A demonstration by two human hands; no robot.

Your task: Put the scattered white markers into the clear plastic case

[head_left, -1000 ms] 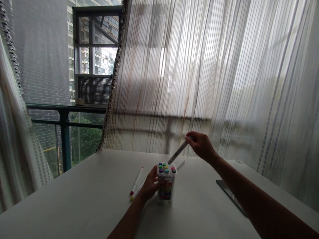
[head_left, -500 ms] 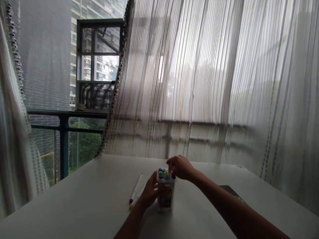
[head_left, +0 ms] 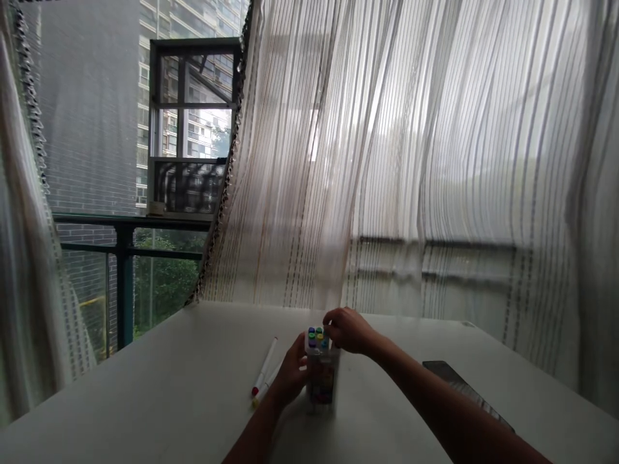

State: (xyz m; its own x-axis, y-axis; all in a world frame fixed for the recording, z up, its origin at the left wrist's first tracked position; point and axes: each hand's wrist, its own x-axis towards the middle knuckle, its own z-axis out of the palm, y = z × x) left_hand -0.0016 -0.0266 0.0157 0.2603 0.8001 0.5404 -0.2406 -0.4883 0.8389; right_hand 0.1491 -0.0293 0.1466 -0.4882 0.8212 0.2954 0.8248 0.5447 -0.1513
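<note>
L hand point(head_left: 291, 375), R hand point(head_left: 349, 330) on marker case point(head_left: 322, 380), near far edge of table point(head_left: 411, 338).

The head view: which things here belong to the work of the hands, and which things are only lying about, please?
In the work:
- left hand, holding the marker box
- right hand, at the box top
- coloured marker caps, in the box
- two loose white markers, beside the left hand

Just lying about:
- dark tablet, on the table
- curtain
</note>
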